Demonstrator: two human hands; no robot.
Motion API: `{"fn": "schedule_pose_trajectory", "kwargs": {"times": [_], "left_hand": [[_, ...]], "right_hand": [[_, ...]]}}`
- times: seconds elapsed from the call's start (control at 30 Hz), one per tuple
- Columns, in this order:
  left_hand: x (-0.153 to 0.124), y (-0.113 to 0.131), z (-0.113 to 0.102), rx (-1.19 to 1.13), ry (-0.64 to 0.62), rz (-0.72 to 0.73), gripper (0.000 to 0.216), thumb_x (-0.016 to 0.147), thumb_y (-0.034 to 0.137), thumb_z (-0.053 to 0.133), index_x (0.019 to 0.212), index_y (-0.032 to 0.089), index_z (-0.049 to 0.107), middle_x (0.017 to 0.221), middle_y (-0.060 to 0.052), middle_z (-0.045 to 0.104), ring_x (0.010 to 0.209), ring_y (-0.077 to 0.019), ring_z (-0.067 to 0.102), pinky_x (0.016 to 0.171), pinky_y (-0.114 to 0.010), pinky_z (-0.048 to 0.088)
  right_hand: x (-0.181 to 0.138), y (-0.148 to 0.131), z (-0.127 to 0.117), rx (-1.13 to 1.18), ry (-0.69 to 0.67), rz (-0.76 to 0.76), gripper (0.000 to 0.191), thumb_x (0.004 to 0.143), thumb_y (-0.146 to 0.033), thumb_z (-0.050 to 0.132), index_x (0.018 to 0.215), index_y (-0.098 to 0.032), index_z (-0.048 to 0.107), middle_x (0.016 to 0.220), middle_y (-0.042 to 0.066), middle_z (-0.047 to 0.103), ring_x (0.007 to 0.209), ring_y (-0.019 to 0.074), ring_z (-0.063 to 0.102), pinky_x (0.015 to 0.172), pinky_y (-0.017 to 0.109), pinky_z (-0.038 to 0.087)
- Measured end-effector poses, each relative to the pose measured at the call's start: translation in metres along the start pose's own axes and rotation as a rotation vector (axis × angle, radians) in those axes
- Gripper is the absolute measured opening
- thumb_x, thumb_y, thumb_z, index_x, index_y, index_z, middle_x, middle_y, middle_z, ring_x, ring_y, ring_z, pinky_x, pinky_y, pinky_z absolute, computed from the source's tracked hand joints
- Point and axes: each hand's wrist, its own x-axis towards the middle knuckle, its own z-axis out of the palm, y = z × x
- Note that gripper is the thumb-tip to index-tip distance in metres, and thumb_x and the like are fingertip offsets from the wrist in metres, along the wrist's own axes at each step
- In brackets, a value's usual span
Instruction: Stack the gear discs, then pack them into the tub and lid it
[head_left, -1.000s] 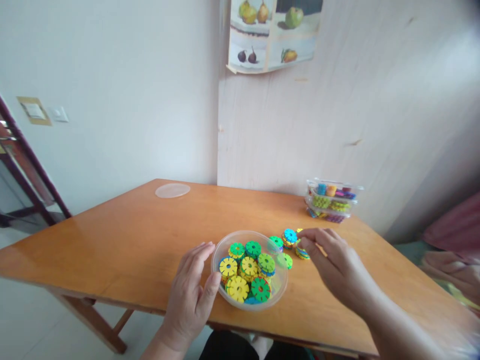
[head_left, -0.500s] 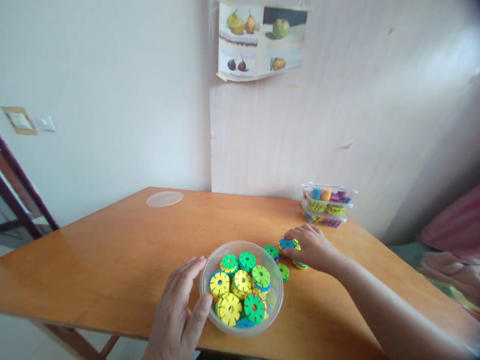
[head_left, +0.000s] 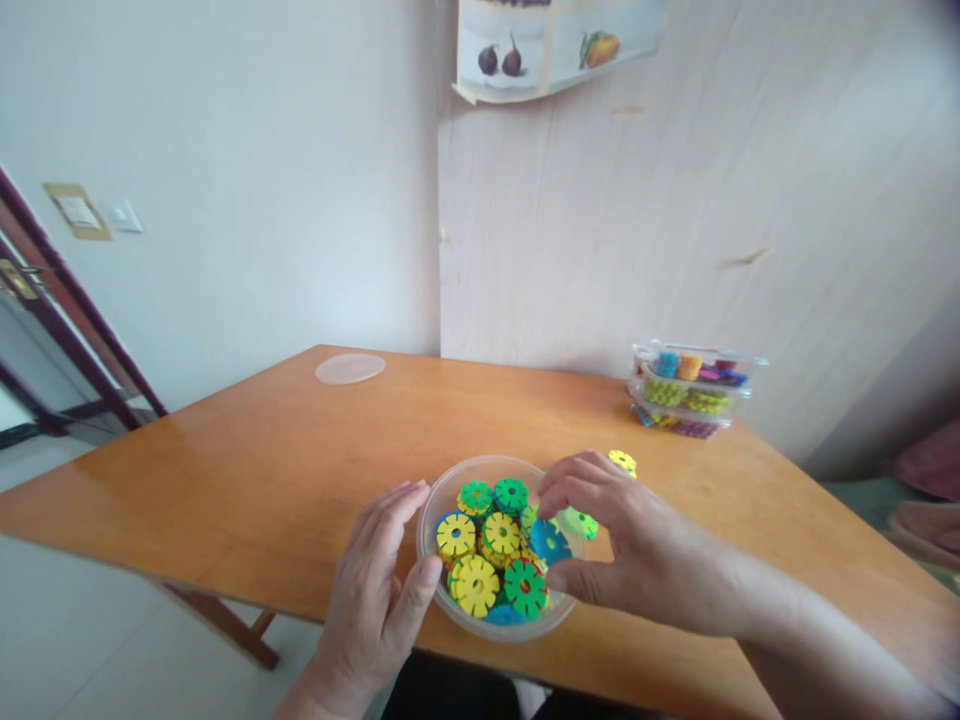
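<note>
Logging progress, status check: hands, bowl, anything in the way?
Left hand open against bowl, left side. Right hand curled over right rim, above blue disc; grip unclear. One yellow disc loose on table beyond.

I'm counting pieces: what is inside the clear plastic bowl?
The clear plastic bowl holds piled yellow, green and blue notched plastic discs. The right hand covers the bowl's right side, so discs there, and those lower down, are hidden.

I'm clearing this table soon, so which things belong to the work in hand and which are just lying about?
In hand: left hand against the clear bowl; right hand over it, by a blue disc; discs in the bowl; two loose discs beside it.
Lying about: round lid; stacked boxes; fruit poster.
</note>
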Motion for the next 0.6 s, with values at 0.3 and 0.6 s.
{"fn": "schedule_pose_trajectory", "kwargs": {"times": [0.3, 0.6], "left_hand": [[-0.001, -0.001, 0.000, -0.010, -0.003, -0.004, 0.052, 0.091, 0.047, 0.042, 0.136, 0.021, 0.043, 0.137, -0.012, 0.049, 0.128, -0.0284, 0.044, 0.107, -0.046, 0.037], [0.000, 0.005, -0.001, -0.018, 0.017, 0.001, 0.054, 0.091, 0.050, 0.042, 0.135, 0.019, 0.044, 0.135, -0.015, 0.050, 0.127, -0.0301, 0.045, 0.105, -0.049, 0.039]], "right_hand": [[-0.001, 0.064, -0.007, -0.136, 0.166, 0.209, 0.025, 0.089, -0.041, 0.054, 0.102, -0.023, 0.066, 0.100, 0.007, 0.066, 0.095, 0.0220, 0.059, 0.083, 0.037, 0.047], [-0.003, 0.118, 0.019, -0.476, 0.092, 0.300, 0.043, 0.081, -0.060, 0.055, 0.102, -0.025, 0.071, 0.107, 0.009, 0.069, 0.101, 0.0313, 0.058, 0.089, 0.049, 0.039]]}}
